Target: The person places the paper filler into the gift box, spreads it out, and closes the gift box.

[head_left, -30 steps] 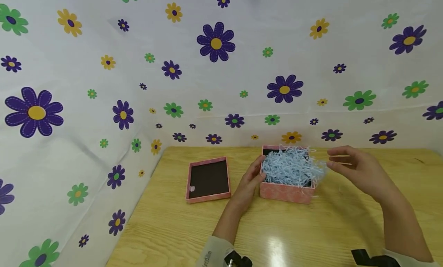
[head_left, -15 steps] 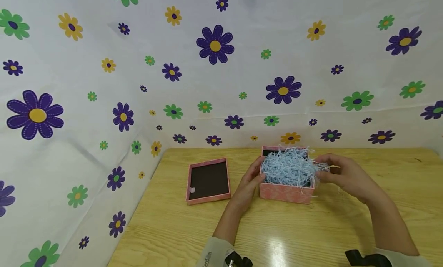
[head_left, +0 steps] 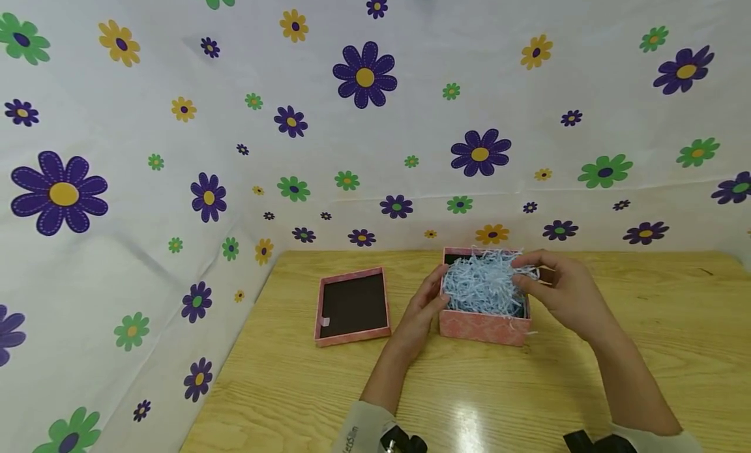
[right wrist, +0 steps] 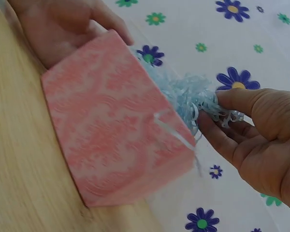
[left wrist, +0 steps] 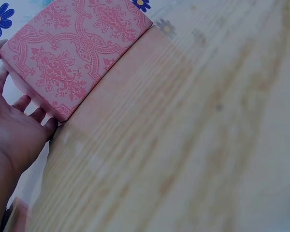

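A pink patterned box (head_left: 484,328) stands on the table, heaped with pale blue shredded paper (head_left: 484,285) that rises above its rim. My left hand (head_left: 419,309) rests against the box's left side, fingers along the wall; the left wrist view shows its fingertips at the patterned side (left wrist: 72,53). At the right end my right hand (head_left: 566,293) pinches a tuft of the shredded paper between thumb and fingers, just over the rim. In the right wrist view a few strands (right wrist: 227,115) poke out between those fingers, and one loose strand (right wrist: 174,130) hangs down the box's outer wall.
Left of the box lies a pink-edged lid (head_left: 354,306), its black inside facing up, with a small pale tab at one corner. The wooden table (head_left: 293,388) ends at a white flower-printed cloth (head_left: 411,133) behind and to the left.
My right hand has moved left from beside the box to over its right end, bringing the overhanging shredded paper inward. My left hand stays at the box's side.
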